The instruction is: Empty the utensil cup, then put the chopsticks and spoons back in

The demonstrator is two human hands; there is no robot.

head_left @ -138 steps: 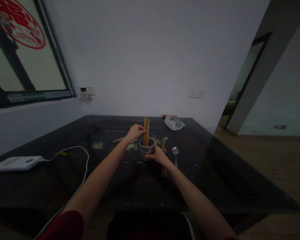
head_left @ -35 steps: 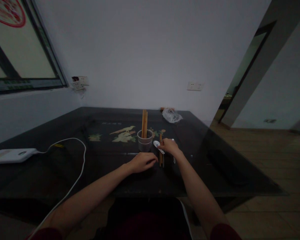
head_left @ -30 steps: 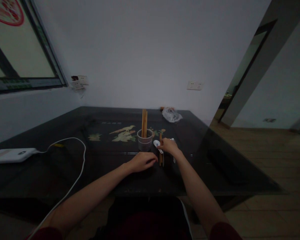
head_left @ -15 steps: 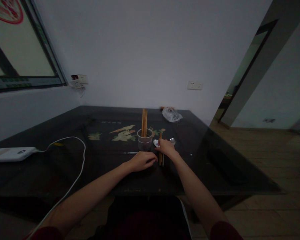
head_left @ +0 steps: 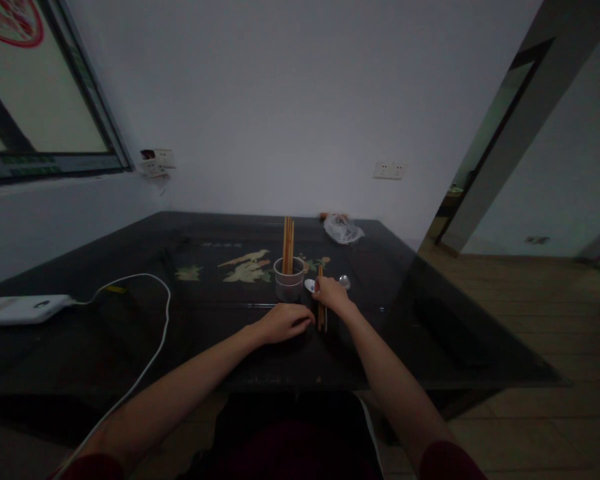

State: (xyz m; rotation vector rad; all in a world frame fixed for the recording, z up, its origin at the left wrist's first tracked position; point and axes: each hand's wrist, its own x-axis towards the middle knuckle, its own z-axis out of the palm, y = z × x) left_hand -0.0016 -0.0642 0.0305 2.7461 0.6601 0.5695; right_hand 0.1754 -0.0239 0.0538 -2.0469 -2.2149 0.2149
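Observation:
My left hand (head_left: pixel 286 323) rests on the dark table near its front, fingers loosely curved, thumb apart, with nothing visible in it. My right hand (head_left: pixel 331 293) is closed, its fingertips at a white spoon (head_left: pixel 309 285) whose bowl shows left of them; part of the spoon is hidden. Beneath this hand lie several wooden chopsticks (head_left: pixel 321 319), showing above and below it. A shiny metal spoon (head_left: pixel 345 282) lies just to its right. Beyond my left hand stands a translucent cup (head_left: pixel 289 288) holding several upright chopsticks (head_left: pixel 288 245).
The dark table (head_left: pixel 220 267) has a bird-and-flower picture on top. A crumpled plastic bag (head_left: pixel 343 229) lies at the back. To the left, a white power bank (head_left: pixel 25 310) has a white cable (head_left: pixel 166 320) running across my left arm. A dark, flat object (head_left: pixel 453 330) lies right.
The white spoon's bowl has shifted slightly left, and the right hand's fingers have moved a little at it. The left hand and the cup stay in place.

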